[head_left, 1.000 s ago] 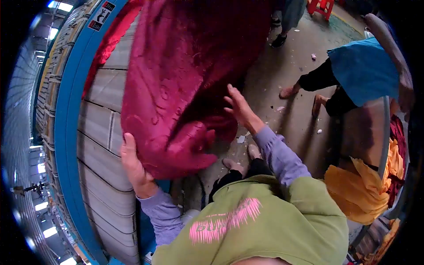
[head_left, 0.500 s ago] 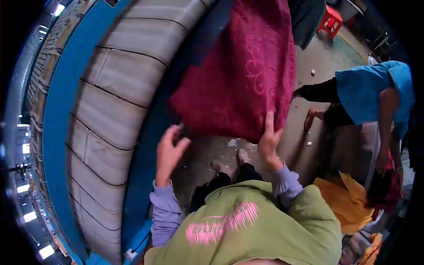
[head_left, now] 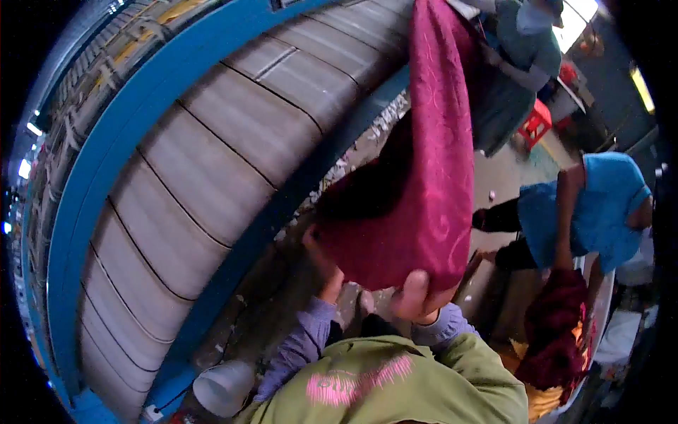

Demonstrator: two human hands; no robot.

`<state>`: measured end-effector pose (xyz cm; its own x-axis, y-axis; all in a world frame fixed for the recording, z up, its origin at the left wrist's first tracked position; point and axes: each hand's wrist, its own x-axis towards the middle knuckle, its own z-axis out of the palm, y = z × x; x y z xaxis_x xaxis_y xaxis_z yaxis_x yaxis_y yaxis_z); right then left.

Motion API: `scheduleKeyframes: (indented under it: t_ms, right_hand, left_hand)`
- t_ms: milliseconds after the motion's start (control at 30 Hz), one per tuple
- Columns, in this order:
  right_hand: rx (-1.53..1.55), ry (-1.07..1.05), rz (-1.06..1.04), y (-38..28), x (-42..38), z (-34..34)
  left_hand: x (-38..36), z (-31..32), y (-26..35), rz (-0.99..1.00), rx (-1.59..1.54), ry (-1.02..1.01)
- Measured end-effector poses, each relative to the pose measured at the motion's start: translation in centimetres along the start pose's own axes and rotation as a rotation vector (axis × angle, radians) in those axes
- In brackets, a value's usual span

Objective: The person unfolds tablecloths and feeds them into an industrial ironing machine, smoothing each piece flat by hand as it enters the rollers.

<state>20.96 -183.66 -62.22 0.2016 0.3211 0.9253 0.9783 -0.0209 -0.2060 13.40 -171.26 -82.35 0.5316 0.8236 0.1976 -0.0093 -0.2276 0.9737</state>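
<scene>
A long maroon cloth point(head_left: 438, 191) with a faint swirled pattern stretches from the top of the view down to my two hands. At its lower left edge my left hand point(head_left: 326, 265) grips it, the fingers partly hidden by the fabric. My right hand point(head_left: 415, 297) is closed on the bottom edge, thumb in front, slightly blurred. Beyond, a person in dark green point(head_left: 519, 85) has their hands at the far end of the cloth.
A grey slatted conveyor point(head_left: 233, 141) with a blue frame point(head_left: 88, 177) curves along the left. A white bucket point(head_left: 224, 387) stands at lower left. To the right, a person in blue point(head_left: 611, 205) bends over dark red cloth point(head_left: 554, 328). A red stool point(head_left: 537, 124) is farther back.
The cloth has come lower and nearer my body, and its left part has folded. My left hand, apart from the cloth before, now holds its edge. The view has shifted, showing the person in green.
</scene>
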Motion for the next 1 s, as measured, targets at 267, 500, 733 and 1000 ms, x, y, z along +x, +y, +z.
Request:
scheduleKeyframes:
  t_ms: [267,500,733,1000]
  right_hand:
    - [0.82,-0.46,0.465,0.5,12.6,21.8]
    - [0.341,-0.48,0.133,-3.5,5.3,26.1]
    - [0.197,-0.719,-0.095,-8.5,2.3,28.2]
    - [0.286,-0.74,-0.162,-6.2,5.6,40.1]
  left_hand:
    - [-4.9,-11.1,5.8,-0.55,-0.278,0.402]
    - [-3.3,-21.5,11.4,-0.44,-0.464,0.718]
    - [-6.0,-23.2,3.4,-0.518,-0.141,0.401]
    - [-4.4,-20.2,-4.4,-0.554,0.074,0.362]
